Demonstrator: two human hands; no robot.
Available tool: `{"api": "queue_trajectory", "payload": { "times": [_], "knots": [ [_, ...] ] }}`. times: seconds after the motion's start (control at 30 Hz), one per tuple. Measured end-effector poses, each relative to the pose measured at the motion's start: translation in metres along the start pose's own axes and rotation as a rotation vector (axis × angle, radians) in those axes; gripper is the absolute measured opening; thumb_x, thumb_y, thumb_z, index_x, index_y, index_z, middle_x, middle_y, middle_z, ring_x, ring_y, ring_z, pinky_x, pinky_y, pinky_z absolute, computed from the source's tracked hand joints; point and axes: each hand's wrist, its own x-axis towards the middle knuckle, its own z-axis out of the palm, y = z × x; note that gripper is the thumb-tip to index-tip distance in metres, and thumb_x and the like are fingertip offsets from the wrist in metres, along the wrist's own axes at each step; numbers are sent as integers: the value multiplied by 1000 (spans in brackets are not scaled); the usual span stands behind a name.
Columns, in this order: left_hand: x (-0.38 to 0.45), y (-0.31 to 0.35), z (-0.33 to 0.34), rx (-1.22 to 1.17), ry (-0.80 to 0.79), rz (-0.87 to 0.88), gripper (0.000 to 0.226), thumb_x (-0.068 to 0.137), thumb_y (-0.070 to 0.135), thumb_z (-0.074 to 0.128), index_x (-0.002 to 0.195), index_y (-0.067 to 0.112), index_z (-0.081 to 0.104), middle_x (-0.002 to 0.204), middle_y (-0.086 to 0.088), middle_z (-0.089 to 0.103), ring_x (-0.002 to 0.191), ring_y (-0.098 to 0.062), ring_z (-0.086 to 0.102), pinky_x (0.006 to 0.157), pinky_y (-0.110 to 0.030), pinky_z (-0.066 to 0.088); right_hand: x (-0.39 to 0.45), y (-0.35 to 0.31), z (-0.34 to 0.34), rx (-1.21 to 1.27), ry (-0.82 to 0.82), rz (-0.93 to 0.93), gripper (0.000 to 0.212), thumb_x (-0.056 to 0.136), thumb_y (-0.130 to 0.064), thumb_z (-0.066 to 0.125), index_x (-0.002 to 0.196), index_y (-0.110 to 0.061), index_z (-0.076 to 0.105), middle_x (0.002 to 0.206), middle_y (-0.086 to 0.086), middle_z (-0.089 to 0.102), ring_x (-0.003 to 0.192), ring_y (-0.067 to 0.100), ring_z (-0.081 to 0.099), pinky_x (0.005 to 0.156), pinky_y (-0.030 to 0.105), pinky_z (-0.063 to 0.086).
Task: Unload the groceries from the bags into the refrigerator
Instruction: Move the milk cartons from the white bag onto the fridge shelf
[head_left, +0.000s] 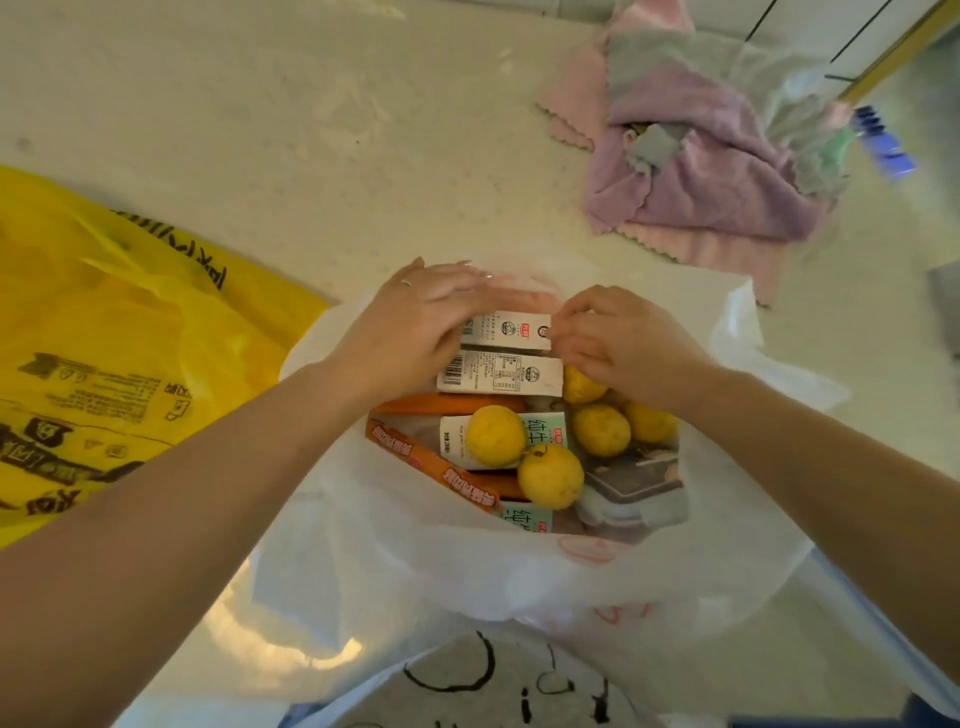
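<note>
Lower centre of the frame: white bag (519, 577), mouth spread wide on the pale counter (311, 130). Inside, nearest the lower edge, a clear lidded box (631, 499) at right and a green-and-white carton (527, 519) partly hidden just left of it. Above these, yellow fruit (550, 475) piled through the middle and right of the opening, one resting on a second green carton (545, 431). At the left of the opening, an orange packet (431, 465) lying slantwise, with another orange strip just above the cartons. Farther up, two white cartons (501, 371) lying side by side, barcode showing on the nearer one. Left hand (410, 327) with fingers fairly straight, laid over the far carton and the bag's far rim, a ring on one finger; holding nothing plainly. Right hand (618, 340) with fingers curled, fingertips pinching at the right end of the far carton. At the left edge, a yellow bag (104, 338) with black print, crumpled flat on the counter. Upper right, well apart from the bags, a heap of pink and grey cloths (701, 171), and beyond it a blue clip (883, 140).
</note>
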Motion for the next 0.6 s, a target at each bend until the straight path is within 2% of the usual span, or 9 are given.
{"api": "queue_trajectory", "payload": {
  "times": [0.07, 0.13, 0.2, 0.37, 0.47, 0.6],
  "knots": [
    [2, 14, 5, 0, -46, 44, 40, 84, 21, 42, 116, 14, 64, 128, -7, 59, 119, -28, 53, 101, -52, 37, -5, -4, 3, -102, -53, -19, 30, 79, -28, 70, 108, -18, 67, 109, 6, 61, 93, 27, 58, 78, 41, 49],
    [8, 21, 15, 15, -68, 38, 33, 82, 18, 54, 112, 11, 66, 123, -9, 62, 111, -33, 58, 95, -48, 42, -7, -9, 5, -201, -144, 7, 42, 80, -39, 68, 117, -21, 62, 114, 4, 59, 97, 25, 56, 81, 40, 46],
    [16, 23, 22, 27, -128, -33, 34, 84, 16, 61, 118, 14, 64, 128, -6, 59, 115, -33, 54, 96, -44, 41, -9, -14, 9, -258, -189, 30, 52, 82, -46, 63, 127, -23, 54, 121, 2, 55, 104, 23, 53, 86, 38, 42],
    [34, 21, 22, 103, -242, -137, 43, 90, 29, 55, 133, 26, 51, 139, 6, 49, 124, -18, 46, 96, -36, 39, -6, -19, 19, -293, -202, 86, 54, 83, -50, 58, 128, -23, 48, 125, 0, 51, 109, 21, 49, 91, 35, 36],
    [37, 22, 17, 142, -276, -160, 45, 91, 32, 55, 135, 26, 47, 137, 4, 50, 120, -19, 49, 88, -36, 44, -5, -20, 23, -267, -187, 119, 53, 82, -50, 59, 125, -21, 50, 122, 1, 53, 108, 21, 49, 91, 35, 37],
    [38, 19, 16, 200, -286, -102, 40, 92, 31, 52, 131, 24, 50, 130, 0, 56, 111, -21, 55, 76, -34, 46, -6, -21, 21, -194, -170, 141, 49, 81, -48, 59, 120, -19, 54, 117, 2, 58, 101, 21, 55, 86, 34, 42]
  ]
}}
